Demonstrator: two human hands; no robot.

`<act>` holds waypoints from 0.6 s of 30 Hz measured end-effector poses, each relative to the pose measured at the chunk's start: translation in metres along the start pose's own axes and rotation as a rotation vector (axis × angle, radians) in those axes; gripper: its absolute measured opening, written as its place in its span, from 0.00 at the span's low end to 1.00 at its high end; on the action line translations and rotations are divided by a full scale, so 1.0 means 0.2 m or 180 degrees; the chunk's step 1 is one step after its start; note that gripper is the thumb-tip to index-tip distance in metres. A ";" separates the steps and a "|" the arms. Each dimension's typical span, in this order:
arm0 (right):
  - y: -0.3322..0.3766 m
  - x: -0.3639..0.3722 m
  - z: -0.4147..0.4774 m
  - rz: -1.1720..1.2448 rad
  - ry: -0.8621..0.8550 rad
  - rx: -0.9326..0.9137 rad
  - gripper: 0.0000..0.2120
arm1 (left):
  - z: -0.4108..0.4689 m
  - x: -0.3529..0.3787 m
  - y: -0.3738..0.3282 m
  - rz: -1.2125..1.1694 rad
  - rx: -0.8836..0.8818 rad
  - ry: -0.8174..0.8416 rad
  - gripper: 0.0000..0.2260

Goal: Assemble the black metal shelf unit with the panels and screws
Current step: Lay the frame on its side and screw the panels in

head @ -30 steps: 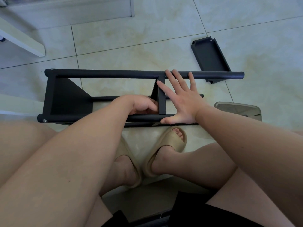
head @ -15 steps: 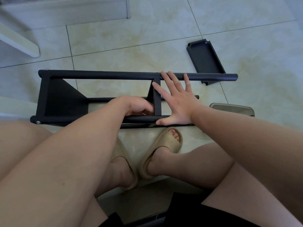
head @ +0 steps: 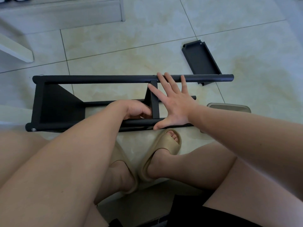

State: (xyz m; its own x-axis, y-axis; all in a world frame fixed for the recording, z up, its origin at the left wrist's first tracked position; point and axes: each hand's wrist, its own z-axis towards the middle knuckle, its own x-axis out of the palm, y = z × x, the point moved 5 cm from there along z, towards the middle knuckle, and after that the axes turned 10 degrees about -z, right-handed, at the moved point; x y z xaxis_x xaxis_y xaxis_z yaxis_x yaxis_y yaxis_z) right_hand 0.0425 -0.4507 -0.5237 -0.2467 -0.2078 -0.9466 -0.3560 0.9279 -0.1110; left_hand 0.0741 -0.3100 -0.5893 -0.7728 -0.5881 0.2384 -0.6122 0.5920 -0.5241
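Almost nothing has moved: both hands stay put on the frame [head: 101, 78], which lies on its side on the floor across mid-picture. The right hand [head: 173, 102] is flat, fingers spread, pressing the crossbar [head: 155, 110] and tubes. The left hand [head: 136, 110] is curled beside the crossbar's near end; whether it pinches anything I cannot tell. A spare panel [head: 200, 58] lies upper right. The frame looks stiff, fairly light and apt to slide on tile; the tubes near the joints seem the best hold.

Right hand [head: 173, 104] lies flat on shelf frame [head: 98, 78], left hand [head: 136, 110] curled beside.
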 end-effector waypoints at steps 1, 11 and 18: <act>0.01 0.00 0.00 -0.0034 -0.0034 -0.0030 0.65 | 0.00 0.00 0.01 -0.0047 -0.0060 0.0039 0.08; 0.01 0.02 0.01 0.0038 -0.0205 -0.0066 0.63 | 0.01 -0.01 0.03 -0.0237 -0.0256 0.0187 0.06; 0.01 0.02 0.01 0.0048 -0.0307 -0.0077 0.62 | 0.01 -0.02 0.02 -0.0057 0.0094 0.0064 0.09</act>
State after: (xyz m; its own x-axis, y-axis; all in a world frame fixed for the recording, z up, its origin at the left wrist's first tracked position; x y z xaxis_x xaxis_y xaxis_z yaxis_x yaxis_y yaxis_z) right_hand 0.0421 -0.4492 -0.5286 -0.1645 -0.1620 -0.9730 -0.3747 0.9227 -0.0903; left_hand 0.0751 -0.3067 -0.5938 -0.7651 -0.5872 0.2642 -0.6211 0.5648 -0.5434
